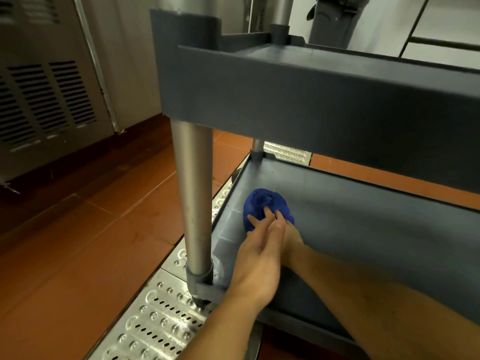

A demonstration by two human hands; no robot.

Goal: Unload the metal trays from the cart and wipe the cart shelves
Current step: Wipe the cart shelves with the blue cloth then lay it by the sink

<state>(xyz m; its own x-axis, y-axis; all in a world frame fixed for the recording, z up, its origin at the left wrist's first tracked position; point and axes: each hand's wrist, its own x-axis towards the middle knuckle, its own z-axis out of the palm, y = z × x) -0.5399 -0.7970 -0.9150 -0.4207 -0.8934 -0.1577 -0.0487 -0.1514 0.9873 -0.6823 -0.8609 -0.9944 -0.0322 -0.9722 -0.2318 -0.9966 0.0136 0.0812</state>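
Observation:
A bunched blue cloth [259, 203] lies on the grey bottom shelf [363, 224] of the cart, near its left rim. My left hand [257, 253] reaches in from the lower left with fingers spread on the cloth. My right hand [292, 236] comes in from the right, partly hidden under the left one, its fingers pressed on the cloth's right side. The shelf above [311, 94] is grey plastic too; its top surface shows only at the far corner. No metal trays are in view.
A steel cart post [193, 193] stands just left of my hands. A perforated metal floor grate [155, 318] runs under the cart on red tile. A vented steel appliance [46, 105] is at the left. A grey bin [335, 19] stands at the back.

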